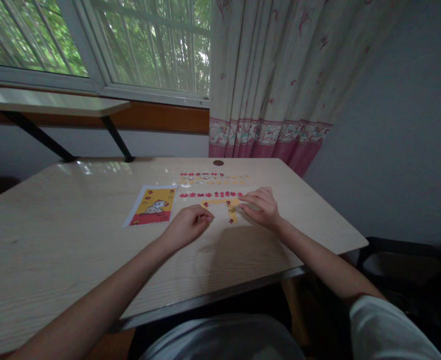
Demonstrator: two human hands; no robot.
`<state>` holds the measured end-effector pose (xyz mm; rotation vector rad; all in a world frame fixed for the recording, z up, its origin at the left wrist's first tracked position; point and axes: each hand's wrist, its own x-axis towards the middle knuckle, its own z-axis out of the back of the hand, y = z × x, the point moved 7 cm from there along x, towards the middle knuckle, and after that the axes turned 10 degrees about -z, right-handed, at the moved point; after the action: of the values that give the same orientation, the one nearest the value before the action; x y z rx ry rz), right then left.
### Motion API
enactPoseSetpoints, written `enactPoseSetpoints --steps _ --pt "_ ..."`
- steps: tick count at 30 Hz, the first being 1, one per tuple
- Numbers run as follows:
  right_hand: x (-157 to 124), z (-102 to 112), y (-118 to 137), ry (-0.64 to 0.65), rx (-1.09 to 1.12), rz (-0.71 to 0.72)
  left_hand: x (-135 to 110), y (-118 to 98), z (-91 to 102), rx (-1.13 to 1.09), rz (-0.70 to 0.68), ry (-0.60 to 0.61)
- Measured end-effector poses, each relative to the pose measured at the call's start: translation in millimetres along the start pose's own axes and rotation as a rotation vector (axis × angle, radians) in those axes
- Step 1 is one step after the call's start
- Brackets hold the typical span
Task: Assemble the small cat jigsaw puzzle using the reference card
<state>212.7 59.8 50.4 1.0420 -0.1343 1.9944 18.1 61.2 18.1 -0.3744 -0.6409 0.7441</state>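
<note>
Head view: yellow puzzle strip (220, 203) lies between both sets of fingers. Right hand (262, 207) rests spread on its end; left hand (188, 225) curls narrow, contents hidden. Best pin the strip flat while aligning edges.

Daylight is coming through a wide window (148, 45), green leaves (25, 47) showing outside; a flowered curtain (280, 75) with a pink hem is hanging beside it; a grey wall (400, 125) is lying in shade; a pale shelf (51, 102) is resting on black brackets (36, 132) beneath the sill (152, 96); the wooden tabletop (55, 240) is catching glare at its far edge.
</note>
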Motion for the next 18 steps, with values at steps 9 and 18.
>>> enactPoseSetpoints --steps 9,18 --pt "-7.1 -3.6 -0.9 0.124 0.046 0.054 -1.9 -5.4 -6.3 0.055 -0.072 0.083" --pt "-38.5 -27.3 -4.8 0.383 0.077 -0.021 -3.7 -29.4 -33.5 0.198 -0.306 0.249"
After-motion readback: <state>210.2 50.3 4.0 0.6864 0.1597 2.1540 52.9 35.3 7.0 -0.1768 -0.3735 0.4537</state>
